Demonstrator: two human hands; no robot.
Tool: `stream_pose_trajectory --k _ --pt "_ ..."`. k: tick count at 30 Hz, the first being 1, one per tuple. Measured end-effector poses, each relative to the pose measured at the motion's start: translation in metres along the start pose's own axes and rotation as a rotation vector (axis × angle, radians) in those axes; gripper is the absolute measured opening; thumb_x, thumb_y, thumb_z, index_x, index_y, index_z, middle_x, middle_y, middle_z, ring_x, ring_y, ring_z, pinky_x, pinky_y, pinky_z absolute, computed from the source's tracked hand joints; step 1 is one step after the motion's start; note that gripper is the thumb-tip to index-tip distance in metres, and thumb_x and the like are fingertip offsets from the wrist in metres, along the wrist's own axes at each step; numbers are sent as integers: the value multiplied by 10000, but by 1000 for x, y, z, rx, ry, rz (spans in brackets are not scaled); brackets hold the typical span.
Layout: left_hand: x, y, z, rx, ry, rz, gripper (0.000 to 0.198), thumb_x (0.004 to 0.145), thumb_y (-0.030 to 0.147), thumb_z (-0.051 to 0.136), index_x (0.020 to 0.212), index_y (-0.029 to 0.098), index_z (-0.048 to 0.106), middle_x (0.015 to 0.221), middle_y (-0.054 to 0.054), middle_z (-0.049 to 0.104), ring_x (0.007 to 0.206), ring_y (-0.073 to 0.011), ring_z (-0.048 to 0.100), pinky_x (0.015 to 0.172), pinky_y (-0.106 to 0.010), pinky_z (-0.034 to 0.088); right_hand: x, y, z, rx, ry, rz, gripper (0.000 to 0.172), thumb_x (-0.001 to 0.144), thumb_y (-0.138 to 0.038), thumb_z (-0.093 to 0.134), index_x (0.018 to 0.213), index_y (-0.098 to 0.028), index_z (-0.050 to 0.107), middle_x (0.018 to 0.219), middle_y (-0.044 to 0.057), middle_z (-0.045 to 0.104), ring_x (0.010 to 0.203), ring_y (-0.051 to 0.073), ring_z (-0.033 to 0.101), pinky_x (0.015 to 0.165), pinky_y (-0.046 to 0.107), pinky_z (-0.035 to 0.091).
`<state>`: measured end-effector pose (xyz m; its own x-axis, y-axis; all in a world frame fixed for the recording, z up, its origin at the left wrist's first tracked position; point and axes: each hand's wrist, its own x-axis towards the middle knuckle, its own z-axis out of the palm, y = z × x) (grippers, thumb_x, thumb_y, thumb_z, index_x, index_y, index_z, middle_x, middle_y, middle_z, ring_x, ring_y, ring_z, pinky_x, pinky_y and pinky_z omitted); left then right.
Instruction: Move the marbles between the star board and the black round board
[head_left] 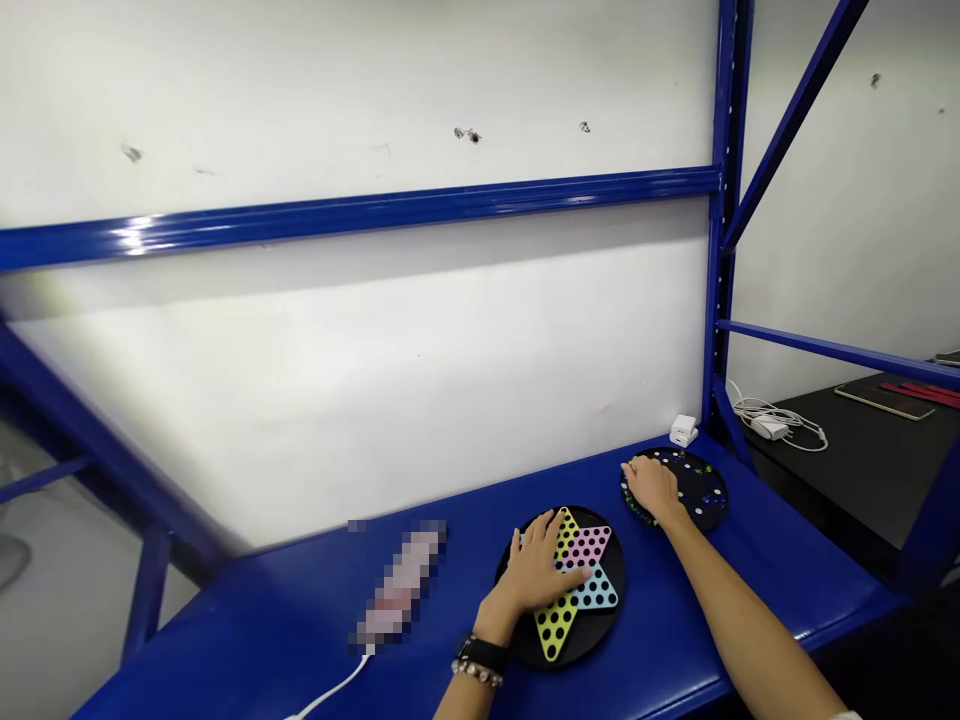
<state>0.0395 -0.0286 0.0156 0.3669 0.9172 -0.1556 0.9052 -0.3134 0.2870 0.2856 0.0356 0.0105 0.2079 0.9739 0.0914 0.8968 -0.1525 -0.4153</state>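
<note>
A star-shaped Chinese checkers board (556, 636), with yellow, pink and light blue points full of black holes, lies in a round black tray (600, 640). My left hand (534, 562) rests on its left half with fingers spread, covering part of the star. Farther right, a second round black tray (701, 488) holds small marbles in white, blue and green, mostly around the rim. Over that tray's left side is my right hand (652, 485), its fingers curled downward. The hand itself hides its fingertips and whatever they pinch.
A blurred-out, phone-like object (401, 585) with a white cable (330, 692) lies on the blue table (247, 640) at left. White charger plugs (683, 430) sit at the back right. Blue metal uprights and a crossbar (375, 207) frame the white wall; a black table (832, 460) stands beyond.
</note>
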Motion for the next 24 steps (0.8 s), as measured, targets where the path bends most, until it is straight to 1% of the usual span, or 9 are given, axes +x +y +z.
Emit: stream_pose_trajectory --k 3,5,8,10,12,14,16,19,24 --pt "-8 -20 2 8 -45 26 997 754 778 473 1548 285 126 1618 -87 132 1482 -349 115 1166 -621 59 4 13 3 -79 -17 30 360 975 -353 373 1015 -152 669 1050 160 671 981 270 627 793 355 422" --pt "-10 -25 4 6 -40 42 964 780 767 439 1550 304 88 1623 -68 93 1487 -343 81 1164 -626 32 4 14 6 -120 31 19 341 968 -317 383 1065 -142 659 1130 186 633 1082 299 569 846 395 405" --pt "-6 -22 7 10 -5 29 905 819 724 414 1550 291 102 1623 -67 80 1488 -345 61 1158 -633 22 -2 3 6 -124 141 -45 331 958 -309 395 1112 -143 636 1184 196 591 1152 331 492 907 461 367" --pt "1 -17 8 27 46 -9 851 852 675 394 1549 258 142 1620 -79 104 1489 -337 72 1161 -628 34 -12 -12 7 -61 151 -139 344 955 -361 404 1125 -160 625 1192 174 590 1148 320 481 935 469 355" --pt "9 -14 8 48 106 -63 800 879 619 379 1543 213 190 1613 -103 145 1487 -328 106 1163 -625 52 -26 -30 11 33 84 -304 373 947 -430 414 1149 -189 616 1231 140 587 1155 292 480 967 448 350" --pt "16 -13 7 59 163 -104 718 903 534 380 1523 191 261 1599 -120 203 1480 -315 157 1167 -617 83 -41 -47 17 112 -54 -545 403 940 -462 420 1212 -223 597 1333 106 550 1219 269 452 1015 424 332" --pt "20 -16 5 45 213 -60 612 913 424 395 1485 210 351 1575 -107 286 1462 -284 234 1181 -580 128 -55 -59 25 136 -190 -722 459 948 -487 390 1300 -243 557 1445 88 475 1312 269 385 1078 443 277" --pt "15 -26 1 -19 264 66 504 909 341 414 1403 258 474 1502 -66 433 1399 -234 372 1193 -512 188 -66 -65 34 148 -261 -785 545 966 -533 322 1399 -241 479 1503 87 419 1374 269 330 1133 469 202" --pt "-4 -43 2 -97 320 57 404 918 379 431 1271 285 603 1437 -40 517 1352 -239 438 1187 -515 222 -68 -61 38 131 -238 -783 611 931 -584 379 1422 -230 467 1523 96 393 1398 294 305 1151 478 179"
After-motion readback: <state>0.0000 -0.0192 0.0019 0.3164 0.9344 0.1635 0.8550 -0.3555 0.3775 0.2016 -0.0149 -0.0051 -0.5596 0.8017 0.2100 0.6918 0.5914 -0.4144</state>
